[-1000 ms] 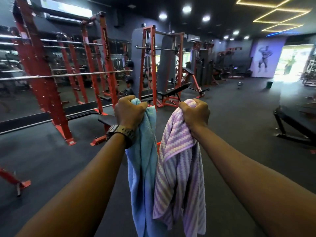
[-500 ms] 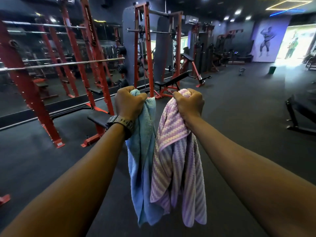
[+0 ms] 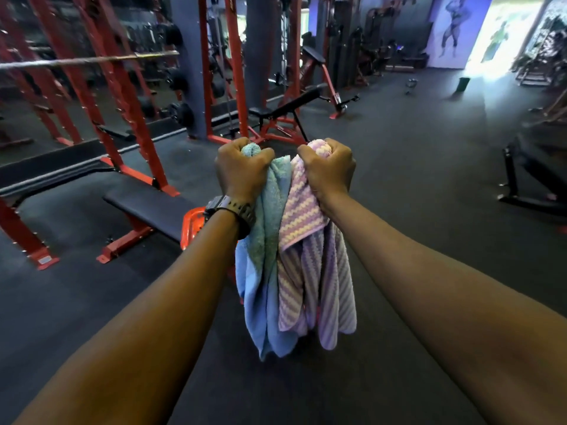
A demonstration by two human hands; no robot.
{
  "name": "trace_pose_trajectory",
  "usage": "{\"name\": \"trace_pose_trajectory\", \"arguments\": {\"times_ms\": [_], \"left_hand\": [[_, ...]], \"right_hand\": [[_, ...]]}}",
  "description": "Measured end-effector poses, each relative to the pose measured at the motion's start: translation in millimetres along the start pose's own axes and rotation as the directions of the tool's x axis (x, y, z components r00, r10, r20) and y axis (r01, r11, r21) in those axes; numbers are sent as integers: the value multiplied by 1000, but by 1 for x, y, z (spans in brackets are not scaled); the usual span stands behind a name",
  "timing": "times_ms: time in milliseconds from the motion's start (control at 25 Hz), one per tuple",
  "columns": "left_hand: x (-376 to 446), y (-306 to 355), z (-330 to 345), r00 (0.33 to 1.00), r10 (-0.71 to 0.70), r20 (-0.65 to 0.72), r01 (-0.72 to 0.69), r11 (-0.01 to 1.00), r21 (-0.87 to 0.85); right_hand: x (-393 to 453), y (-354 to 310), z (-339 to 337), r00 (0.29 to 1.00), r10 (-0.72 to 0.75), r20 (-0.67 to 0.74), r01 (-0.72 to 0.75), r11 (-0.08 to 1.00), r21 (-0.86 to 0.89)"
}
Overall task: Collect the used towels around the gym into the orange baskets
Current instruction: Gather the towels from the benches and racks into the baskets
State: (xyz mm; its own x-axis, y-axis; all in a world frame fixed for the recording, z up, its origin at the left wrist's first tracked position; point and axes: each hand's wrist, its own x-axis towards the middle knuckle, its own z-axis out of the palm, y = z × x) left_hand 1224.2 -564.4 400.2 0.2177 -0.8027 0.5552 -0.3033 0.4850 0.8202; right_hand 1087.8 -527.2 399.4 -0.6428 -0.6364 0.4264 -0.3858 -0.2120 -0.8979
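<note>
the blue towel point(image 3: 260, 271) hangs from my left hand point(image 3: 241, 170), and the purple striped towel point(image 3: 319, 271) hangs from my right hand point(image 3: 328, 170). each hand is clenched around the bunched top of its own towel, with a little cloth coming out above the fist. i think the grip is at the top so that the long part falls straight down and does not drag on the floor point(image 3: 414, 154). the two towels touch each other side by side, because my fists are close together in front of me.

just behind the towels and my left wrist i see a piece of the orange basket point(image 3: 193, 223). only its rim and one corner show; the rest is hidden by my arm and the cloth, so i cannot tell what is inside. i judge that i hold both towels out over it, or almost over it, so they can drop in together. the arms are stretched forward, probably to keep the used cloth away from my body.

on my left wrist there is a dark watch point(image 3: 230, 210). beside the basket, to the left, stands a black flat bench point(image 3: 147, 207) with red legs, and behind it are the red racks point(image 3: 122, 87) with a long steel bar point(image 3: 92, 60). far away on the right, near the bright doorway, a small green bin point(image 3: 464, 84) stands on the floor.
</note>
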Motion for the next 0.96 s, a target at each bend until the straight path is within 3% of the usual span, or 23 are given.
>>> {"name": "trace_pose_trajectory", "arguments": {"times_ms": [200,520,760,960], "left_hand": [[51,-66,71,996,-33,87,42,994,-104],[94,-207,189,972,-148,183,160,986,-52],[82,-338,246,919,-291,266,309,951,-26],[7,-506,279,805,-470,361,497,867,22]], "right_hand": [[59,63,65,997,59,-59,-61,997,-37],[129,214,152,944,318,-91,-314,948,58],[132,346,218,828,555,-78,-543,829,137],[64,512,257,642,759,-108,-745,651,145]]}}
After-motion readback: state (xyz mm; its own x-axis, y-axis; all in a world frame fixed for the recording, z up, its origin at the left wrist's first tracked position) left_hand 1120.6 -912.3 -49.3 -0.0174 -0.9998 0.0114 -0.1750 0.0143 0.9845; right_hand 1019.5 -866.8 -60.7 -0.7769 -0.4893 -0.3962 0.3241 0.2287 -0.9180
